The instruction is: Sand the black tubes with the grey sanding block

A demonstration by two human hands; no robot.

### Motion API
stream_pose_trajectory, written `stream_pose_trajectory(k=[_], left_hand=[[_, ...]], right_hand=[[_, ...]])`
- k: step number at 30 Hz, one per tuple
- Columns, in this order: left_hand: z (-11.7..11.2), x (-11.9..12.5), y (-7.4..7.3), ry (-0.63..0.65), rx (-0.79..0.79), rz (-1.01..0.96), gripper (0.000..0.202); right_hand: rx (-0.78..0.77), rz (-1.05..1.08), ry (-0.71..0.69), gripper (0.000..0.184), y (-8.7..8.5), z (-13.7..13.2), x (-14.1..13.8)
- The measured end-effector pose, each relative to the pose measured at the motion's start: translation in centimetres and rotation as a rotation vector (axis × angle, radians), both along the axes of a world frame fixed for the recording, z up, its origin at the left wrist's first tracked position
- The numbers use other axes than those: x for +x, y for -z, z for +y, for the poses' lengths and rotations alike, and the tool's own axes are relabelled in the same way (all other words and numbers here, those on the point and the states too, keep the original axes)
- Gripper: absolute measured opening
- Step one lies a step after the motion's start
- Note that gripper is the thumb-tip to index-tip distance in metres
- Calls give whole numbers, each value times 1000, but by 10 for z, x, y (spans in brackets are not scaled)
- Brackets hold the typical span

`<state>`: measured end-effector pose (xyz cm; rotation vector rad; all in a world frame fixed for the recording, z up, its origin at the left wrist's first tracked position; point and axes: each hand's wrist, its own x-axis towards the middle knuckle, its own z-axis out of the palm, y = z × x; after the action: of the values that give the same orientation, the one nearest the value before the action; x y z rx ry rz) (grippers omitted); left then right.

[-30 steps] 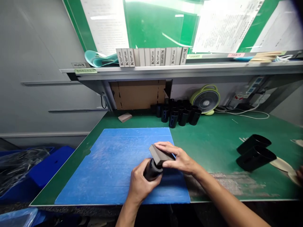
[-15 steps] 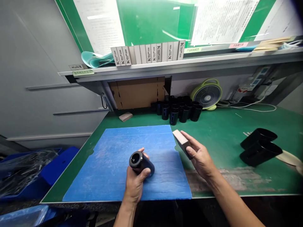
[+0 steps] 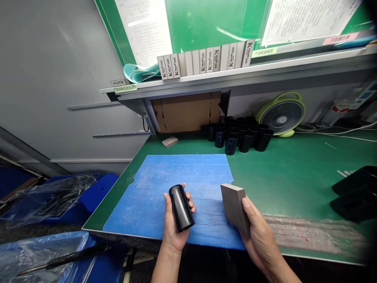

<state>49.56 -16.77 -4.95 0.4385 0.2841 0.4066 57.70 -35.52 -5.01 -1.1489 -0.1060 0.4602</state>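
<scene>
In the head view, the left hand [image 3: 174, 232] has its grip around a black cylinder [image 3: 180, 208], tilted above the blue mat [image 3: 141, 192] on the table [image 3: 294, 177]. The right hand [image 3: 260, 237] holds a grey-brown block [image 3: 235, 208] in its grip over the mat's right edge, apart from the cylinder.

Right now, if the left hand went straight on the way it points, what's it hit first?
Likely the cardboard panel at the back, beyond the blue mat. Depth is unclear: if the left hand points downward, the blue mat comes first.
</scene>
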Motion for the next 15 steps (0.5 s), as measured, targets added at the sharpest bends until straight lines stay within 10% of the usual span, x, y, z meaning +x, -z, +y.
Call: stream_pose_trajectory(k=[5,15], left_hand=[[0,-1,-5,39,35,10,48],[-2,4,-2,60,-17,66,46]], right_hand=[[-124,-169,2,53,12,-5,-2],[-601,-1426,-97,70,-8,-2,-34]])
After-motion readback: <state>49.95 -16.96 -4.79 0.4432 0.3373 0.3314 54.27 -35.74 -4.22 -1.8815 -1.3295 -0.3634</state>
